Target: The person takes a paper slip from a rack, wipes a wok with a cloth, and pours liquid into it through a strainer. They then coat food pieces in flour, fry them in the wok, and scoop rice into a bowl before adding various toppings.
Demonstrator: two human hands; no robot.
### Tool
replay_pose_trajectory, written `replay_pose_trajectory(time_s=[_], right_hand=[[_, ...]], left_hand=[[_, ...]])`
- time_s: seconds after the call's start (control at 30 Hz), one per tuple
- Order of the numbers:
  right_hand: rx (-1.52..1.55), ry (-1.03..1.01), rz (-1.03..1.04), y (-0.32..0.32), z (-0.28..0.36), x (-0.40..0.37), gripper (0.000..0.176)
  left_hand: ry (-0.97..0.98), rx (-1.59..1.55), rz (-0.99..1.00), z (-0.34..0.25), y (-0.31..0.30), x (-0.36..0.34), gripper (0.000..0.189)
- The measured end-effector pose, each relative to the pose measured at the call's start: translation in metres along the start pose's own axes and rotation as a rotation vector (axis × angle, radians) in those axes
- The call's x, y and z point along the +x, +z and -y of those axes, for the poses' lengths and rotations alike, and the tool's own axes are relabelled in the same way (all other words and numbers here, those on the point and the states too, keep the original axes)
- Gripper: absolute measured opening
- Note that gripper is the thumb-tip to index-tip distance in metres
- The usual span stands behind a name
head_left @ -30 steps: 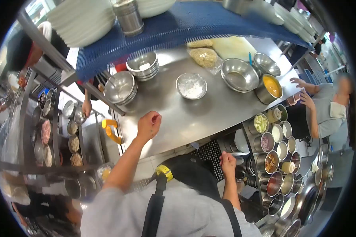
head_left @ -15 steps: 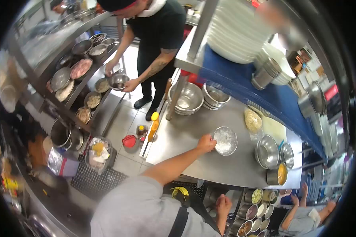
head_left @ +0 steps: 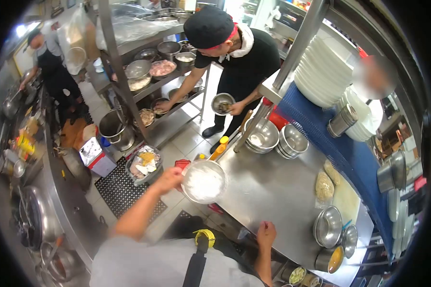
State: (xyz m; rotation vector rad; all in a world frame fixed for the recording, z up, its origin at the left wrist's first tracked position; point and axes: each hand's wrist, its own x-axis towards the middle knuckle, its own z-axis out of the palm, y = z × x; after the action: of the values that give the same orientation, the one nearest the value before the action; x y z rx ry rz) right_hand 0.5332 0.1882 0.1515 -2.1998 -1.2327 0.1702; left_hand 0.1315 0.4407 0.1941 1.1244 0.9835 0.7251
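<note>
A round metal bowl of white powder [head_left: 204,182] hangs beyond the left edge of the steel table [head_left: 254,191], above the floor. My left hand [head_left: 170,177] grips its rim from the left side. Lower down, at the table's near edge, my right hand [head_left: 266,233] is raised with its fingers curled; nothing shows in it. Stacked metal bowls [head_left: 261,134] and a second stack [head_left: 293,139] stand at the table's far end. Bags of pale food [head_left: 324,186] lie on its right side, behind empty metal bowls [head_left: 328,226] and a pot of yellow liquid [head_left: 330,259].
A co-worker in black [head_left: 244,57] stands beyond the table, holding a small bowl [head_left: 222,104] and reaching to a shelf rack [head_left: 167,81]. A filled bin [head_left: 143,165] stands on the floor at left. White plates [head_left: 323,71] sit on the overhead shelf [head_left: 340,134].
My left hand has carried the powder bowl leftward off the table. The view has turned left. The co-worker's one hand now reaches into the shelf rack.
</note>
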Motion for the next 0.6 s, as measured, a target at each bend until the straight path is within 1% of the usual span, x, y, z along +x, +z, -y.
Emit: replay_pose_trajectory(time_s=[0.07, 0.17, 0.27, 0.37, 0.43, 0.5, 0.6], right_hand=[[-0.123, -0.112, -0.011, 0.014, -0.009, 0.001, 0.021], [-0.113, -0.067, -0.023, 0.016, -0.001, 0.005, 0.02], [-0.153, -0.06, -0.114, 0.031, -0.001, 0.004, 0.019], [-0.264, -0.033, -0.187, 0.039, 0.008, 0.003, 0.017], [-0.299, 0.001, -0.214, 0.042, 0.024, 0.002, 0.016], [-0.337, 0.022, -0.242, 0.045, 0.031, 0.004, 0.016], [-0.357, 0.04, -0.314, 0.054, 0.036, 0.008, 0.017]], left_hand=[[-0.035, -0.064, -0.169, -0.025, -0.051, -0.016, 0.013], [0.074, -0.138, -0.379, -0.062, -0.109, 0.012, 0.011], [0.233, -0.206, -0.557, -0.092, -0.161, 0.091, 0.013], [0.3, -0.264, -0.692, -0.143, -0.184, 0.179, 0.017], [0.32, -0.306, -0.729, -0.168, -0.201, 0.24, 0.019], [0.343, -0.379, -0.735, -0.177, -0.216, 0.299, 0.023], [0.387, -0.429, -0.759, -0.205, -0.231, 0.367, 0.03]])
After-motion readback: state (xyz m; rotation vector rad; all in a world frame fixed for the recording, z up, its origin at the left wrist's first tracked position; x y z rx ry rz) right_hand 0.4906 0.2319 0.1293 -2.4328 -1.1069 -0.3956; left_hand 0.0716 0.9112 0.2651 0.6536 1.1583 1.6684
